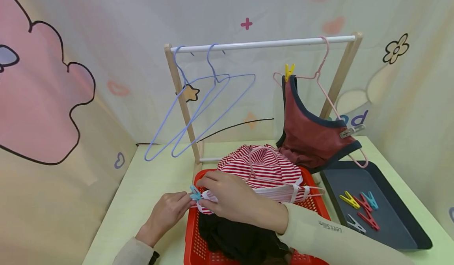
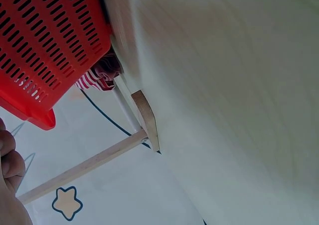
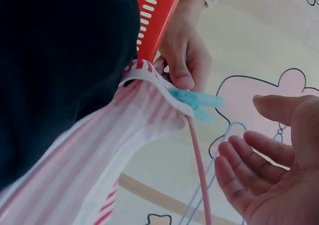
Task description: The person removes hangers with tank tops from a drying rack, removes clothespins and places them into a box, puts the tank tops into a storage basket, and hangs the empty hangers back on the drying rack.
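Note:
My left hand (image 1: 168, 213) pinches the edge of a red-and-white striped garment (image 1: 260, 168) at the basket's left rim. A light-blue clothespin (image 3: 192, 100) is clipped on the garment's white band, right by my left thumb. Through the garment runs a pink hanger (image 3: 199, 170), its hook lying over the stripes. My right hand (image 1: 227, 196) is over the band beside the clothespin; in the right wrist view its thumb and fingers are spread apart, clear of the clothespin. Below the stripes, black cloth (image 1: 237, 235) lies in the red basket (image 1: 191, 233).
A rack with a white bar (image 1: 262, 44) stands behind, bearing two blue hangers (image 1: 198, 119) and a dark-red top (image 1: 308, 135) on a pink hanger, clipped by yellow and grey clothespins. On the right, a dark tray (image 1: 397, 217) holds several clothespins (image 1: 363, 204).

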### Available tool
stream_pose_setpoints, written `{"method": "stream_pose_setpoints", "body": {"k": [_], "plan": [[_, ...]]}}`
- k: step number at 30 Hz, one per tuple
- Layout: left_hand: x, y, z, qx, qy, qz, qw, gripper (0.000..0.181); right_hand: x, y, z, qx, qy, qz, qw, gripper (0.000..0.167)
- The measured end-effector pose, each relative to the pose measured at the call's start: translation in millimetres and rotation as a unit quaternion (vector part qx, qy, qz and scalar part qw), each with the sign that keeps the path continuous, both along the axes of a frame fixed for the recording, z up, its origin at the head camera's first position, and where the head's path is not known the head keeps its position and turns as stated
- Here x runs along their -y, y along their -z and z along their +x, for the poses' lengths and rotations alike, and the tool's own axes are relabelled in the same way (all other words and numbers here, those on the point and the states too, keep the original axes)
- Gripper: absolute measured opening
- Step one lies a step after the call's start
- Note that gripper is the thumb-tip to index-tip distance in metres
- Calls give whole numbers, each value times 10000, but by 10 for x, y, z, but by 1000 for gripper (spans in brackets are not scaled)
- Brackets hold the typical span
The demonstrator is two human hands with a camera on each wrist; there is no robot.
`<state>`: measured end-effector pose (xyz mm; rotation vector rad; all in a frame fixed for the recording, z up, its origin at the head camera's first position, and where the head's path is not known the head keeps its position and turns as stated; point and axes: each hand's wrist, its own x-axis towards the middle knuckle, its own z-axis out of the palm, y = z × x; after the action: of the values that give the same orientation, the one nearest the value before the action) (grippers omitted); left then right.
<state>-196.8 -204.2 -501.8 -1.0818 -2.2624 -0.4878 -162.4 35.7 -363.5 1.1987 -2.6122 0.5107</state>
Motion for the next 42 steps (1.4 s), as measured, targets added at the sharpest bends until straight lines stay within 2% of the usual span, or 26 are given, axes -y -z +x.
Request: {"method": "stream_pose_setpoints", "body": {"k": [6, 10, 14, 18, 25, 33, 42], "plan": [[0, -6, -23, -347, 82, -26, 9994, 39, 178, 110, -103, 14, 203, 231, 9995, 39], [6, 4, -34, -513, 184, -78, 9985, 43, 239, 176, -143, 303, 281, 297, 9987, 38], [16, 7, -32, -542, 182, -126, 9983, 45, 283, 203, -163, 463, 310, 319, 9979, 34], [15, 4, -25, -533, 124, -151, 9984, 46, 313, 214, -173, 379, 302, 338, 9983, 29], [6, 16, -38, -420, 216, 60, 9989, 40, 321, 237, -193, 276, 27, 20, 9996, 17], [0, 20, -35, -334, 195, 106, 9992, 36, 293, 229, -206, 7, -241, -424, 9988, 12], [0, 12, -44, -397, 173, 69, 9990, 34, 263, 99, -199, -199, -295, -835, 9959, 9]]}}
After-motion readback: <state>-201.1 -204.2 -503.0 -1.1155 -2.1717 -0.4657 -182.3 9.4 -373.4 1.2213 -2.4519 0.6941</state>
